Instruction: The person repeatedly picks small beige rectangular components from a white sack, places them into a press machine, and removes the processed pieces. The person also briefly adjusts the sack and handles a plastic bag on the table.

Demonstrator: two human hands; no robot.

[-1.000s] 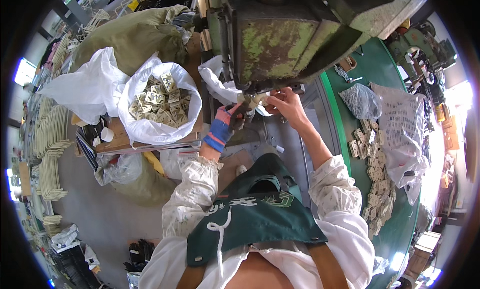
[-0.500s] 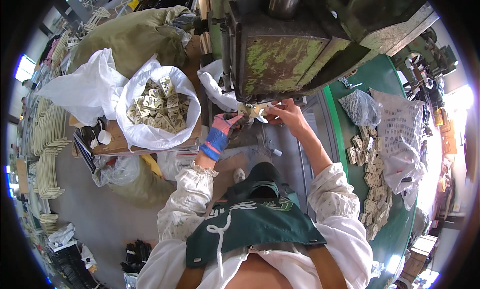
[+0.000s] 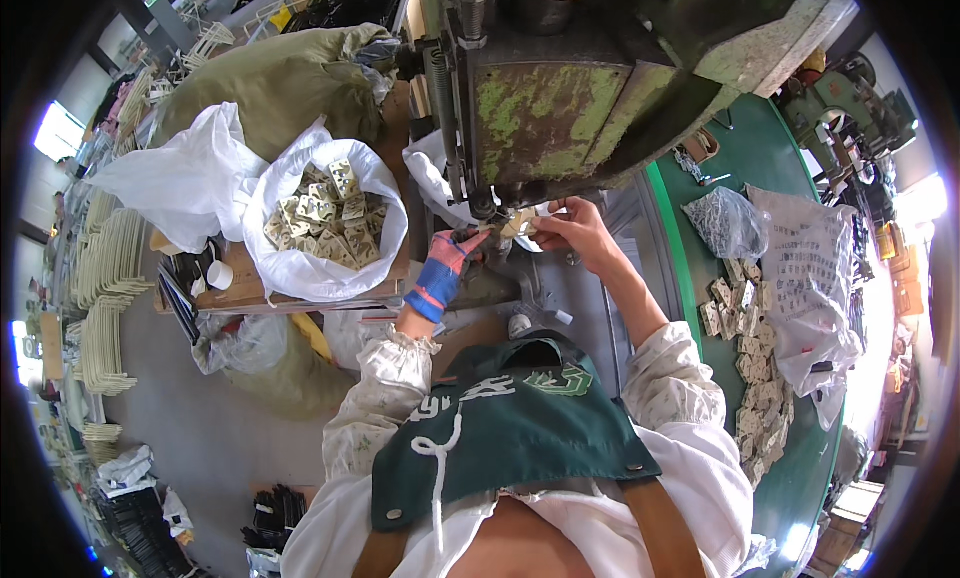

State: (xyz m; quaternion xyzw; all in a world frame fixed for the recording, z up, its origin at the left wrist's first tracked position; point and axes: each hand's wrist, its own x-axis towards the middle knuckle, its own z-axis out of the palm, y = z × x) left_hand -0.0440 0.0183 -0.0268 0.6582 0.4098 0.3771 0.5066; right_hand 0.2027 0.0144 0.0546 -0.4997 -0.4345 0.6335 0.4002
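Observation:
My right hand point(image 3: 582, 236), bare, pinches a small cream plate point(image 3: 517, 223) between thumb and fingers, just below the front of a press. The plate has cut-outs like the loose ones nearby. My left hand point(image 3: 442, 268) wears a pink and blue glove with dark fingertips. Its fingers are drawn together close to the plate's left end, under the press's edge; whether they touch it or hold something cannot be made out. The green, paint-worn press head point(image 3: 545, 118) hangs right above both hands and hides part of the work spot.
A white sack point(image 3: 385, 263) of similar cream plates stands on a wooden table to the left, near a big olive sack point(image 3: 270, 83). On the green bench point(image 3: 715, 238) to the right lie a heap of plates point(image 3: 760, 378), a clear plastic bag point(image 3: 727, 221) and a woven sack point(image 3: 815, 268).
The view has shifted slightly. The plate in my right hand now sits at more of a tilt, and my left fingertips look a little farther from it. Both hands remain under the press.

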